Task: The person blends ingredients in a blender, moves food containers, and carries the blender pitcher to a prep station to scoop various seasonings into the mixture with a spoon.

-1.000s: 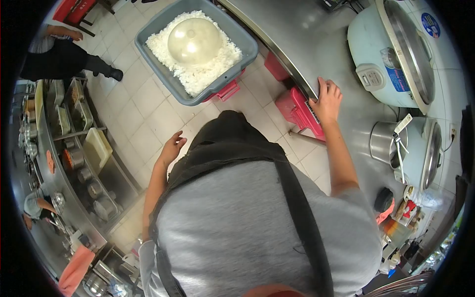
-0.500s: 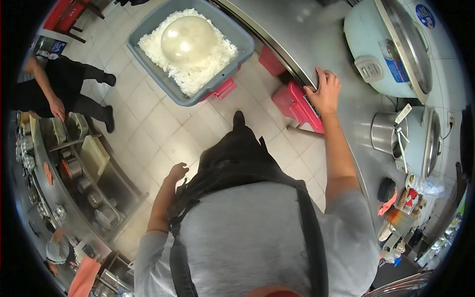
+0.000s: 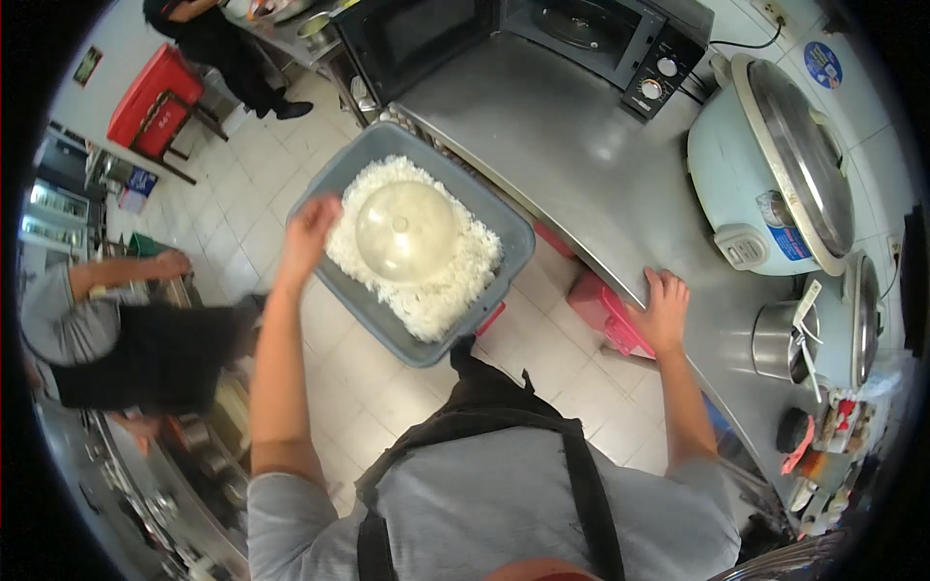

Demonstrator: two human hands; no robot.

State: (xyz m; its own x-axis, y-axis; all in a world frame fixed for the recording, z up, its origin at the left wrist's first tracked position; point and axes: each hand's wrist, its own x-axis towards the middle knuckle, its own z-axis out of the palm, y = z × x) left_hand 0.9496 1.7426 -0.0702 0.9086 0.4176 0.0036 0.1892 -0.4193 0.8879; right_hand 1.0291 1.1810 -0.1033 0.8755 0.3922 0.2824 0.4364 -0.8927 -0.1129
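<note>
A grey plastic tub (image 3: 387,341) holds a heap of cooked white rice (image 3: 441,295). On the rice lies a translucent rounded bowl (image 3: 407,232), seemingly bottom up. My left hand (image 3: 312,230) is over the tub's left rim with its fingers bent. It is slightly blurred, and I cannot make out whether it touches the rim or holds anything. My right hand (image 3: 663,312) rests on the edge of the steel counter (image 3: 567,169), fingers stretched over the top and apart, holding nothing.
A microwave (image 3: 591,44) with its door open and a large rice cooker (image 3: 775,174) stand on the counter. Near them is a steel pot (image 3: 783,341) with utensils. Below are pink containers (image 3: 608,315). A co-worker in a black apron (image 3: 145,353) is at the left.
My left hand has risen from beside my body to the tub's left rim. The view has shifted, showing the microwave. The co-worker at the left now appears nearer. My right hand stays on the counter edge.
</note>
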